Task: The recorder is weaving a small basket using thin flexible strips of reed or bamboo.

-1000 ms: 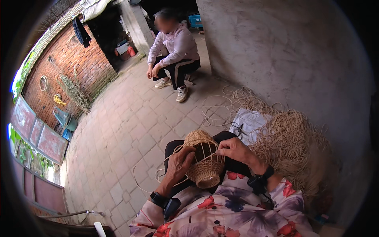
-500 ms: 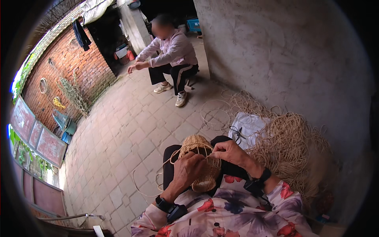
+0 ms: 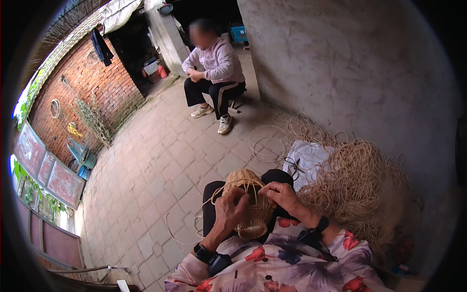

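A tan woven basket (image 3: 252, 228) lies between my knees, its round end toward me and its other woven part (image 3: 242, 177) beyond my fingers. Between the two woven parts, several bare strands span a dark gap. My left hand (image 3: 230, 209) is curled at the gap's left side, closed on a straw-coloured cord (image 3: 210, 199); its fingertips are partly hidden. On the right side of the gap, my right hand (image 3: 283, 195) pinches the cord with thumb and forefinger. Loose cord loops down to the paving on the left.
A big tangled heap of cord (image 3: 362, 180) lies at right by the grey wall (image 3: 340, 63). Dark-handled scissors (image 3: 294, 166) rest on a white sheet (image 3: 311, 158). Ahead, another person (image 3: 219, 68) sits on a low stool. A brick wall (image 3: 82, 97) runs along the left.
My hands have drawn slightly apart at the gap, the right one shifting a little right. The person ahead has pulled their outstretched arms in and joined their hands over their lap.
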### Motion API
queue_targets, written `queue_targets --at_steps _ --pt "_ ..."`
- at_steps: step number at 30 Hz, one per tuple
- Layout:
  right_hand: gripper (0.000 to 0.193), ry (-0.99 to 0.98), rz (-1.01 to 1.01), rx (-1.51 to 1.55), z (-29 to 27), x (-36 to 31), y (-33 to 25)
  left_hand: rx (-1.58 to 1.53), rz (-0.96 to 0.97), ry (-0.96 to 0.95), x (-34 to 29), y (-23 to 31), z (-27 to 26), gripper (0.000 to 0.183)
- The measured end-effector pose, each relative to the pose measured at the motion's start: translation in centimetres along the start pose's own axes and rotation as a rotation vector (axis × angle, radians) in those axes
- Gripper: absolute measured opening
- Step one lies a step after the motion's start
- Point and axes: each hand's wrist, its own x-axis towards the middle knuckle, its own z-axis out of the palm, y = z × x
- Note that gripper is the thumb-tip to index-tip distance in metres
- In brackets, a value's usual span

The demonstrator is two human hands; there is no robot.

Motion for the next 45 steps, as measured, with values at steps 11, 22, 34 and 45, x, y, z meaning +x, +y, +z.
queue_targets --at_steps 11,22,34,45 --pt "0.013 -0.062 -0.087 -0.21 -0.1 -0.5 -0.5 -0.039 -0.053 -0.154 0.5 -0.2 -0.8 0.02" --pt "0.011 0.031 -0.059 -0.105 0.9 -1.2 0.0 0.273 0.111 0.078 -0.2 0.9 0.9 0.012" --pt "0.016 0.104 -0.063 -0.111 2.2 -0.6 0.6 0.632 0.301 -0.023 1.2 1.5 1.3 0.014" --pt "0.018 0.02 -0.246 -0.309 2.5 0.7 0.7 0.478 0.127 -0.093 0.4 0.0 0.0 0.017"
